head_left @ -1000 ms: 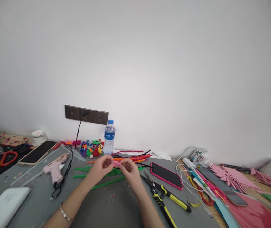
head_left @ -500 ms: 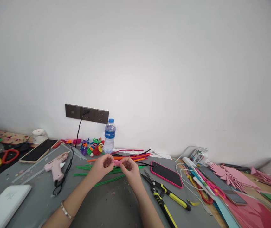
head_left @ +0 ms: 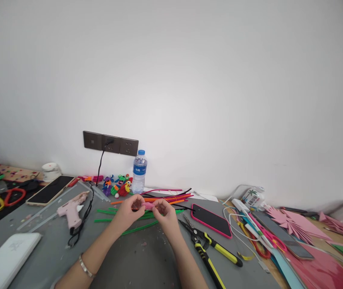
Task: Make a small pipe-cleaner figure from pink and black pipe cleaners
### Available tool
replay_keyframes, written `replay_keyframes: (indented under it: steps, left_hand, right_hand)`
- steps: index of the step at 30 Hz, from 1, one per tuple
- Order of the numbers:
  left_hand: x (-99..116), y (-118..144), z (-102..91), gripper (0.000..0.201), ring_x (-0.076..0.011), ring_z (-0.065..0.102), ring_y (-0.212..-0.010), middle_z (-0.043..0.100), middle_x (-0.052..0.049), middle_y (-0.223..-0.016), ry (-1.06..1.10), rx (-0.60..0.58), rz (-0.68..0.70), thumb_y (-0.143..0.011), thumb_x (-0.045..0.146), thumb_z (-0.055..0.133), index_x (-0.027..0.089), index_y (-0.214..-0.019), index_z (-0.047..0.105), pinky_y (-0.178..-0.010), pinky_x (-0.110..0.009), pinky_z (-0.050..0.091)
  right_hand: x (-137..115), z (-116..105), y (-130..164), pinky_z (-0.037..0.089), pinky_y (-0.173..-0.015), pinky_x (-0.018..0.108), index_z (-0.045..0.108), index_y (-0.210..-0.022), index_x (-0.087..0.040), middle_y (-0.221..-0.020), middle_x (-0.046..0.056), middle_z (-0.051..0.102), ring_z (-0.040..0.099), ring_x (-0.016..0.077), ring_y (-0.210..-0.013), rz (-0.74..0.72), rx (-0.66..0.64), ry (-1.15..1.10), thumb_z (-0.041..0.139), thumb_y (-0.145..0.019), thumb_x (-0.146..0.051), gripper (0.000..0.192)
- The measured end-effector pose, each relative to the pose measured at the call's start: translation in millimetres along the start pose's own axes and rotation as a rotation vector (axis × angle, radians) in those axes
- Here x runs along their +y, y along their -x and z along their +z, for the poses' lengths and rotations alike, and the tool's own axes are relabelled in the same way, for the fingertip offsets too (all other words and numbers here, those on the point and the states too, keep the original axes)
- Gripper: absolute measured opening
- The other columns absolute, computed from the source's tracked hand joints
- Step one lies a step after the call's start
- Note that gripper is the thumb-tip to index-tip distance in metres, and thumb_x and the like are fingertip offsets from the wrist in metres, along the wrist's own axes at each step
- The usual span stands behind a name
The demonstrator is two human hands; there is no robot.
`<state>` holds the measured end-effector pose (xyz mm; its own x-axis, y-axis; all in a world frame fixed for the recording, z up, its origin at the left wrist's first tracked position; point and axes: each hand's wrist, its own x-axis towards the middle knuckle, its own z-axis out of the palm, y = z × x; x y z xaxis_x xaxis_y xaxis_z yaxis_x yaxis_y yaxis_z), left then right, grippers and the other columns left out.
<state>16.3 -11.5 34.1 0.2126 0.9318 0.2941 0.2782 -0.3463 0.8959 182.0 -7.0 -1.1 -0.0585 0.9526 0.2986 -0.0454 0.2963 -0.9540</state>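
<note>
Between the fingertips of both hands is a small pink fuzzy piece (head_left: 148, 206), which looks like folded or coiled pipe cleaner. My left hand (head_left: 131, 210) pinches its left end, and my right hand (head_left: 163, 212) pinches the right end. Fingers partly cover the piece, so its full shape is hidden. Green pipe cleaners (head_left: 141, 228) lie on the grey mat under and behind the hands. Orange and red pipe cleaners (head_left: 180, 197) are spread just beyond them. Yellow-and-black pliers (head_left: 199, 243) rest to the right of my right forearm.
A pink glue gun (head_left: 70, 212) with a black cord and a white power bank (head_left: 9, 261) lie left. At the back stand a water bottle (head_left: 139, 172) and small pipe-cleaner figures (head_left: 118, 186). Right are a pink-edged phone (head_left: 212, 220), white cable, scissors (head_left: 275, 241) and pink paper (head_left: 324, 265).
Both hands keep their pinch on the pink piece, with hardly any finger movement. The whole view has shifted very slightly.
</note>
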Motion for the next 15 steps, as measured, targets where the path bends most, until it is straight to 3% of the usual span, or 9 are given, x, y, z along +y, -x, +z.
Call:
replay_keyframes:
  steps: [15]
  left_hand:
    - [4.3,0.6,0.0,0.013,-0.0157,0.049,-0.064,0.05,0.002,-0.066,-0.019,0.004,-0.003,-0.078,0.031,0.052,0.02,-0.071,0.052,-0.062,-0.026,0.041]
  right_hand:
    - [1.4,0.9,-0.4,0.039,-0.056,0.025,0.061,-0.074,-0.018,-0.067,0.0,0.058,0.049,0.0134,-0.058,0.008,-0.006,-0.015,0.069,-0.072,-0.041,0.025]
